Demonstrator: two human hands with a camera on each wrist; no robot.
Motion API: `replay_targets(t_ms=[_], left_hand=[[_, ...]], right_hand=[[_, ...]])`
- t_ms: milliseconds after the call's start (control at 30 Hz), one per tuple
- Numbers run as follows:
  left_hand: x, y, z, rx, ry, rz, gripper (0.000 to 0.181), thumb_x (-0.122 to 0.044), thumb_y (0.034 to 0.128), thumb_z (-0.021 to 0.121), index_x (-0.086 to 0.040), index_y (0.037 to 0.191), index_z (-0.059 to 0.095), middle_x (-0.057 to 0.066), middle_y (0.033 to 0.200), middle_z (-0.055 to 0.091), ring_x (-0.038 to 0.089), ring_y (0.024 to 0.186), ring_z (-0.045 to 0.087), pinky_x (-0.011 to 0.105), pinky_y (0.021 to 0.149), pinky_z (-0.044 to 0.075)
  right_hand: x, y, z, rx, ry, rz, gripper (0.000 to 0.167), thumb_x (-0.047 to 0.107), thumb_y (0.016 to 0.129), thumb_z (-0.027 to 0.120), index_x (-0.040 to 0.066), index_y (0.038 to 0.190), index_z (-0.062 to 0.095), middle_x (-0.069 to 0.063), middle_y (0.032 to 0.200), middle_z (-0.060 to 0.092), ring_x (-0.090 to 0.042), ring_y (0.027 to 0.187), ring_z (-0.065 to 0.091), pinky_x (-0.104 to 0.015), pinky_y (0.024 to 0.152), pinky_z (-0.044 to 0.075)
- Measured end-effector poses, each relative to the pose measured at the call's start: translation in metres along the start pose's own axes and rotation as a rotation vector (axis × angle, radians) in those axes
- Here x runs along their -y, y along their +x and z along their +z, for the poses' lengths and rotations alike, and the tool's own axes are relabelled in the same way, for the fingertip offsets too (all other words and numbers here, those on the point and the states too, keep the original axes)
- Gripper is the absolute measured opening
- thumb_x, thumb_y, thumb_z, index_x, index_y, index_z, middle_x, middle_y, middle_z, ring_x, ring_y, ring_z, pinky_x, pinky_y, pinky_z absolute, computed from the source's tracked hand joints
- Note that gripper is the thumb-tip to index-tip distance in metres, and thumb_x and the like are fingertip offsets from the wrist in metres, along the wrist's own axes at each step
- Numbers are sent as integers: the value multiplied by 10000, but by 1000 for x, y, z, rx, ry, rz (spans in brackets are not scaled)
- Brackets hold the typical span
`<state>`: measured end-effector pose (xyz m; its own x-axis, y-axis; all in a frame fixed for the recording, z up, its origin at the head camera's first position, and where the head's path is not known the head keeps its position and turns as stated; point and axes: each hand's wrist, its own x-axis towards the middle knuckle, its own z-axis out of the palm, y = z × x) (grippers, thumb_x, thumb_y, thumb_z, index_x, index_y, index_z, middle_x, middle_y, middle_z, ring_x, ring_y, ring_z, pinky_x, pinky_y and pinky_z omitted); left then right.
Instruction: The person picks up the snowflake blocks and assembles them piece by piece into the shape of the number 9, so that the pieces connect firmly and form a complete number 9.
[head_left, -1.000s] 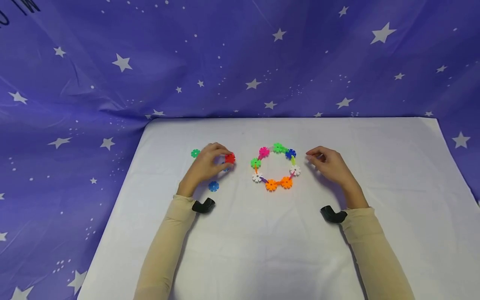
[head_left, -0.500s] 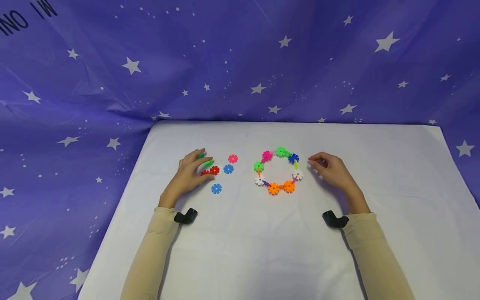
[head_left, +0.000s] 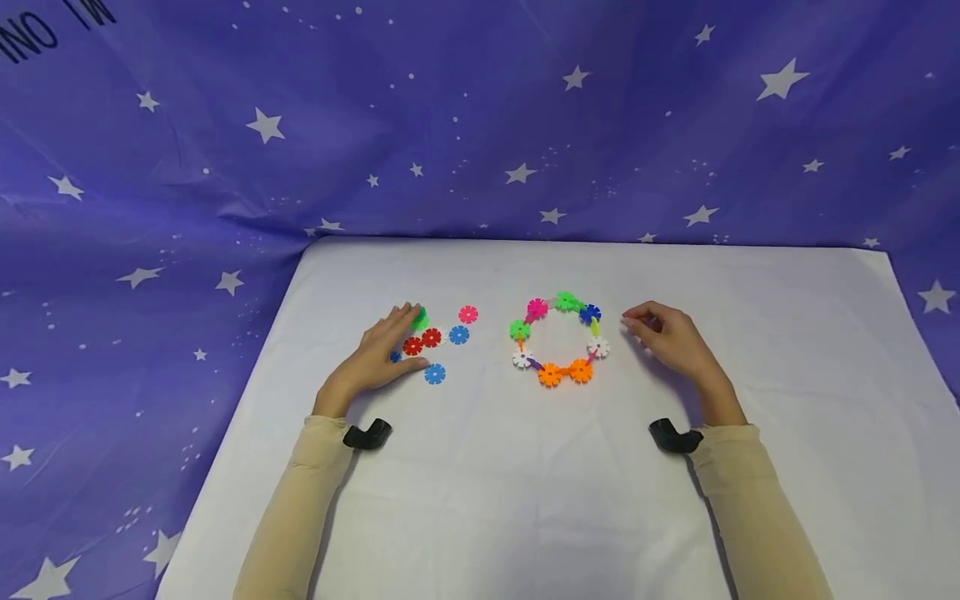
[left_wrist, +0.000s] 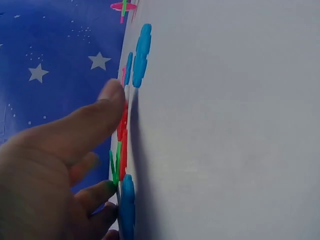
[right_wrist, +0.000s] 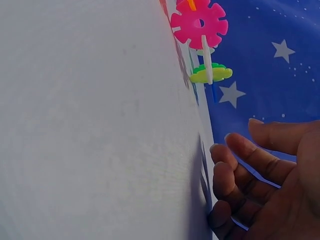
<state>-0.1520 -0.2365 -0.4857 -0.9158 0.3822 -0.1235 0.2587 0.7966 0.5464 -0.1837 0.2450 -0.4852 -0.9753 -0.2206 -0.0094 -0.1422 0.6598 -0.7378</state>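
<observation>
In the head view my left hand [head_left: 378, 354] reaches over the left side of a loose group of snowflake discs, thumb apart from the extended fingers and nothing pinched. Next to it lie a red disc [head_left: 412, 346], a second red disc [head_left: 431, 337], a green disc [head_left: 421, 320] and a blue disc [head_left: 435, 374]. Its fingertips cover part of the group; the left wrist view has them beside a green disc [left_wrist: 118, 162]. My right hand [head_left: 671, 337] hovers right of a ring of joined discs [head_left: 551, 375], fingers loosely curled around nothing.
Another blue disc [head_left: 459, 335] and a pink disc [head_left: 468, 314] lie between the left hand and the ring. All of it is on a white-covered table [head_left: 517, 492], with a purple star-patterned cloth [head_left: 465, 100] behind its far edge.
My left hand has moved left from the pink disc, which lies on the table, to the other loose discs, and its fingers have straightened. The right hand has hardly moved.
</observation>
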Motion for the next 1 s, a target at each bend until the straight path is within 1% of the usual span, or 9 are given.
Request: replay_targets(t_ms=[300,433,533,600,667,767,833,867,1000], left_hand=[[3,-7,5,25,-43,24,817,-390,906,687,-147,1558,259,116,1649,89,332,1523,38,554,1203,5],[-3,-2,6,-44,-49,57,736,-360,915,684,-142,1529,341,122,1642,139,325,1520,93,572,1179,85],[-17,4,5,-90,-76,129,657,-301,920,686,-110,1488,415,145,1611,239,335,1505,165,577,1148,146],[-31,9,6,-100,-98,184,599,-270,922,687,-102,1453,467,145,1575,324,327,1488,228,564,1148,175],[-46,14,10,-80,-118,245,552,-256,928,681,-88,1423,503,137,1528,405,319,1459,299,548,1157,207],[-68,23,21,-7,-136,292,535,-297,935,669,-122,1417,518,96,1502,449,287,1432,351,528,1166,250],[-79,30,29,47,-146,302,554,-330,938,660,-152,1437,498,94,1518,427,283,1430,351,530,1163,268],[-84,33,32,67,-146,286,578,-358,937,655,-181,1456,474,86,1539,396,281,1440,333,536,1164,264],[-98,48,41,67,-165,237,654,-394,935,649,-220,1508,387,118,1573,315,300,1444,324,539,1151,294]], right_hand=[[0,-5,10,54,19,31,307,269,993,579,33,1179,642,-135,903,644,-201,722,525,-244,592,445],[10,-3,16,74,19,-5,411,274,960,635,42,1295,579,-117,962,633,-221,761,514,-265,631,423],[20,1,23,108,9,-42,521,287,926,684,47,1359,522,-108,994,616,-229,791,504,-268,657,410],[26,2,27,122,6,-59,529,263,918,697,40,1361,514,-114,994,610,-226,798,504,-258,654,416],[30,2,31,128,3,-70,487,213,920,694,31,1341,531,-121,988,609,-222,790,513,-243,637,432],[34,1,35,135,12,-83,423,144,924,679,34,1315,560,-120,978,616,-219,776,523,-237,624,440],[36,0,37,151,18,-100,410,127,926,673,36,1312,570,-119,976,621,-218,772,524,-243,631,439],[37,-1,38,160,18,-105,406,130,926,673,42,1311,576,-114,973,622,-216,770,524,-245,637,437],[39,-2,43,178,23,-126,400,121,928,665,43,1312,584,-121,989,626,-212,779,528,-260,657,444]])
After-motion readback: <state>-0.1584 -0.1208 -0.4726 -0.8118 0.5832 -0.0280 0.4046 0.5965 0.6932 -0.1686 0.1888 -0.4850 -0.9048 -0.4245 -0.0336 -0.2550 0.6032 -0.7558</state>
